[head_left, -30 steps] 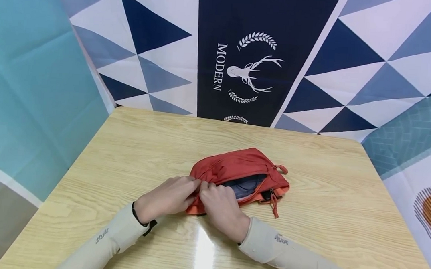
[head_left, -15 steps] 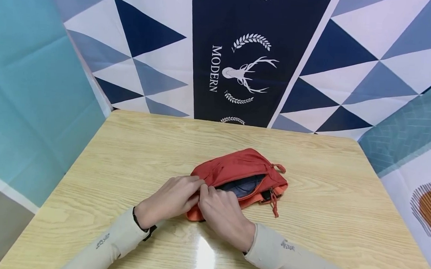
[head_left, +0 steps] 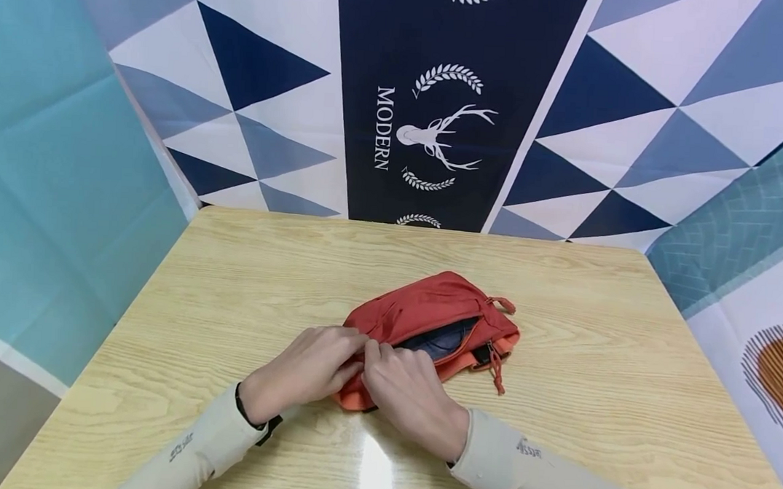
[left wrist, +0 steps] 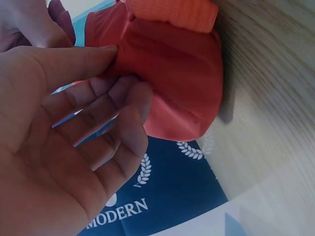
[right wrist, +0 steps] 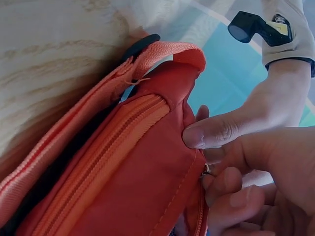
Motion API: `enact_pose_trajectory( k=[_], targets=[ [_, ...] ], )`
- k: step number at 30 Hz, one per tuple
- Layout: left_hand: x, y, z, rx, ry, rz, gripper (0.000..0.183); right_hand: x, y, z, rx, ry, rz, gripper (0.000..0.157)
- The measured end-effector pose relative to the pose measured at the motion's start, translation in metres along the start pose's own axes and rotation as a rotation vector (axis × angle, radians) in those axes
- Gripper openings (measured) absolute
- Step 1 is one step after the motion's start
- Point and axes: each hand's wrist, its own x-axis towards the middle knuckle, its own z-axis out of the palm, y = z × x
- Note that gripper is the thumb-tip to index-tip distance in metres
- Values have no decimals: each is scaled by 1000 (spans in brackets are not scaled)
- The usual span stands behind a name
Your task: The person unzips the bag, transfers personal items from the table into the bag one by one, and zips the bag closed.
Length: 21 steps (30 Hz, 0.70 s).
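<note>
A red waist bag (head_left: pixel 422 300) lies on the table with its front zipped pocket gaping, and dark blue lining (head_left: pixel 443 339) shows inside. My left hand (head_left: pixel 307 368) pinches the fabric at the bag's left end between thumb and fingers. Right beside it, my right hand (head_left: pixel 411 395) pinches at the left end of the pocket's zipper. In the right wrist view a small metal zipper slider (right wrist: pixel 205 172) sits at the right fingertips; its pull is hidden by the fingers. An orange zipper (right wrist: pixel 103 162) and an orange webbing strap (right wrist: pixel 64 132) run along the bag's underside.
Red cord zipper pulls (head_left: pixel 497 373) hang at the bag's right end, beside a black buckle (head_left: pixel 481 354). The wooden table (head_left: pixel 576 369) ends at a patterned cloth backdrop (head_left: pixel 429 129), with a teal cloth (head_left: pixel 54 164) on the left.
The head view has shifted slightly. The bag's left end has come a little nearer to me, with both hands keeping their pinch there.
</note>
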Motion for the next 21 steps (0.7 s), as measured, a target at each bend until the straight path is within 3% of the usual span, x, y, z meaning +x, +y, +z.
enact_pose_trajectory(
  k=[10,21],
  targets=[
    [0,5,-1,2,-20,21,9,-8,7,-7,46,-23,1,25],
    [-1,7,0,-6,-39,2,21,-13,18,-8,101,-44,27,29]
  ],
)
